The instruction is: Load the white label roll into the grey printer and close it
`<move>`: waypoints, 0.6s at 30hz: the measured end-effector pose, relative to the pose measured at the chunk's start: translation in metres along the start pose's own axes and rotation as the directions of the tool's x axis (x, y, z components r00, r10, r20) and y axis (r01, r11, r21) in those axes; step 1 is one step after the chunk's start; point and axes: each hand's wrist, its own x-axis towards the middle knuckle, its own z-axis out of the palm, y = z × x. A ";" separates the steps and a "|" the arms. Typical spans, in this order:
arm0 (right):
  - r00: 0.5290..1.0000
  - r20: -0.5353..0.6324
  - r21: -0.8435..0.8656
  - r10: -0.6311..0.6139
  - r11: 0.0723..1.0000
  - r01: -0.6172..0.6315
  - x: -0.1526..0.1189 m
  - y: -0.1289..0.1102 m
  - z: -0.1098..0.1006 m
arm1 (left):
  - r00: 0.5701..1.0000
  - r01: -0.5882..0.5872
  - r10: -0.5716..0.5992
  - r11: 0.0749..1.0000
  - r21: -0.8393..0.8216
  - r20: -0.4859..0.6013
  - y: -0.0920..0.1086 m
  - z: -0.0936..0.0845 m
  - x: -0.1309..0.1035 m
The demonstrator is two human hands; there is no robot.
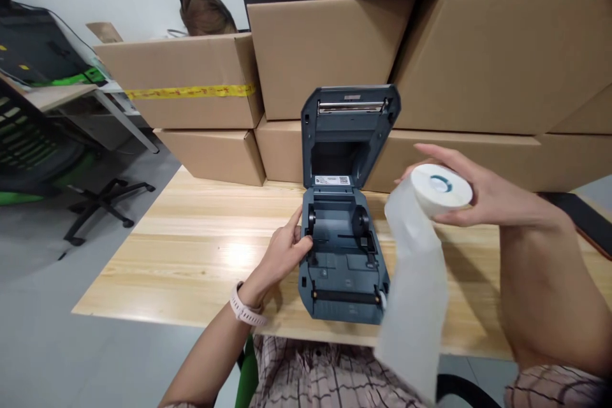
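A dark grey label printer point(342, 268) stands on the wooden table with its lid point(349, 134) raised. Inside it are two round roll holders and, near the front, a black roller point(345, 296); no roll sits between the holders. My left hand point(287, 247) grips the printer's left side wall, its thumb over the rim. To the right of the printer, above the table, my right hand point(482, 188) is closed around a roll of white labels point(437, 190). A long loose strip point(415, 293) hangs from the roll past the table's front edge.
Stacked cardboard boxes point(329, 44) line the back of the table point(191, 255). A black flat object point(581, 217) lies at the right. Behind the boxes shows the top of a person's head point(205, 9). An office chair point(43, 134) stands at the left.
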 end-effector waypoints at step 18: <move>0.866 -0.052 0.632 0.497 0.688 -0.357 -0.075 0.055 0.052 | 1.000 -0.027 0.027 0.997 0.075 0.004 -0.002 -0.003 0.001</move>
